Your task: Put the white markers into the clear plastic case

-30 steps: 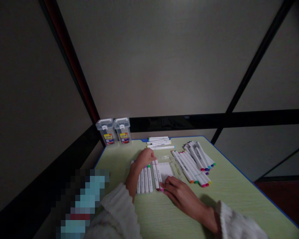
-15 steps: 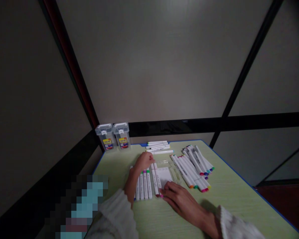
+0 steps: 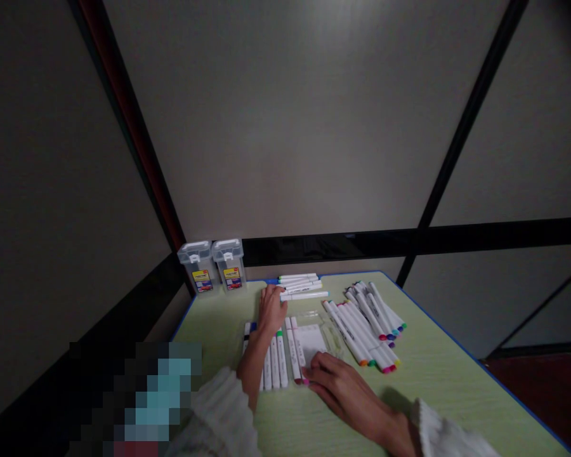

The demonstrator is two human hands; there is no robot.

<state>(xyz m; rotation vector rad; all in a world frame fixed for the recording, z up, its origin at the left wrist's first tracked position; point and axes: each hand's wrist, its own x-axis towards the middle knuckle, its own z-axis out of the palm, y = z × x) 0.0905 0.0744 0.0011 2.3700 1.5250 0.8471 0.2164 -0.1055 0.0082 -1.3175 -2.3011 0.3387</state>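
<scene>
My left hand point(image 3: 272, 311) reaches over the tabletop to the back group of white markers point(image 3: 304, 296). Its fingers are stretched forward and apart, with the tips beside the left end of the nearest marker. My right hand point(image 3: 345, 387) rests low at the front, its fingers bent together against the lower end of a pink-tipped white marker point(image 3: 298, 355). That marker lies beside another in a clear plastic tray point(image 3: 309, 315). More white markers point(image 3: 276, 362) stand in a row on the left, partly hidden by my left forearm.
Two clear lidded boxes point(image 3: 228, 266) with yellow labels stand at the back left corner. A loose pile of white markers point(image 3: 361, 333) with coloured ends spreads over the right side. The pale green table point(image 3: 314, 425) has a blue edge, and a wall panel rises behind it.
My left hand has moved from the top of the tray's markers back to the left end of the rear group. The right hand has stayed at the pink-tipped marker.
</scene>
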